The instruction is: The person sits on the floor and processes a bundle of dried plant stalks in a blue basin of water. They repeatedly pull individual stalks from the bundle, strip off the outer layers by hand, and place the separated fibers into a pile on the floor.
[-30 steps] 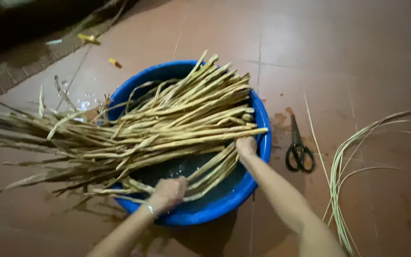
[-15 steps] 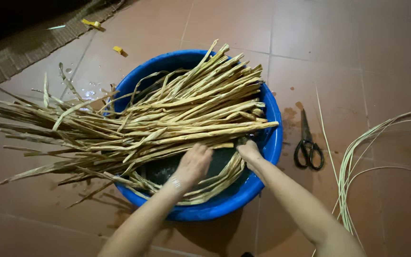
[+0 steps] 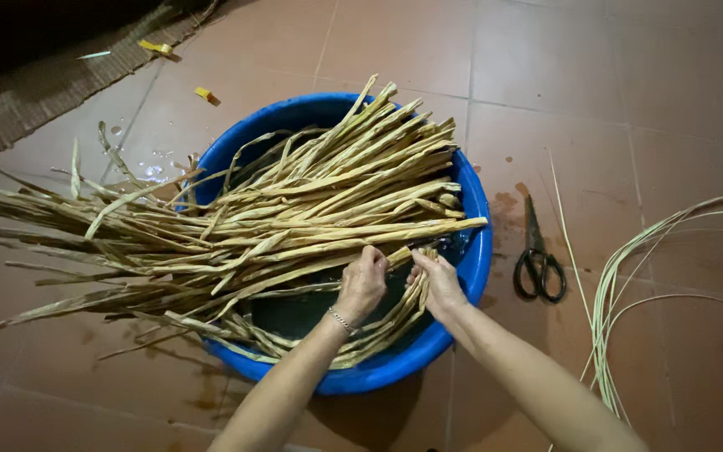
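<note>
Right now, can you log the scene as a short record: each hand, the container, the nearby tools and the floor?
left hand: gripping pale dried plant strips over the basin
right hand: holding strip ends beside the left hand
container: round blue plastic basin, dark water inside, strips lying across it and jutting out to the left
tool: black-handled scissors on the floor to the right of the basin
floor: reddish-brown tiles, thin green-white reeds at right
</note>
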